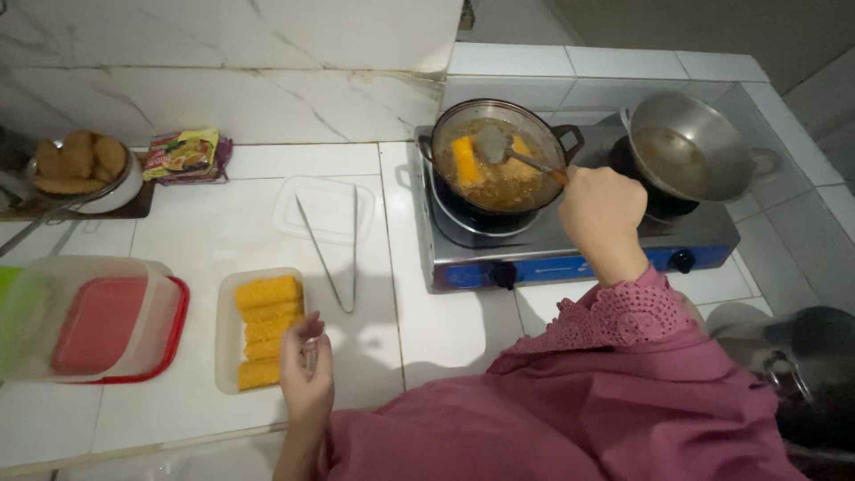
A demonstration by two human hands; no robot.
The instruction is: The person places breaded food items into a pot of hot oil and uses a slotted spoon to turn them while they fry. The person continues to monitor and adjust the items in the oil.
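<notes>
My right hand [602,214] grips the handle of a metal skimmer [499,147] that reaches into a dark wok [554,134] of bubbling oil on the left burner of a stove [570,254]. Two orange breaded pieces [466,160] fry in the oil. My left hand [305,370] hovers over the counter with its fingers curled, beside a shallow plastic container [225,343] with several yellow breaded sticks [263,321]. Whether it holds anything small is unclear.
Metal tongs [334,249] lie across a clear plastic lid [294,209]. A second steel wok [690,147] sits on the right burner. At left are stacked plastic boxes [98,321], a bowl of fried food [80,169] and a snack packet [185,153]. A dark pot [810,374] stands at lower right.
</notes>
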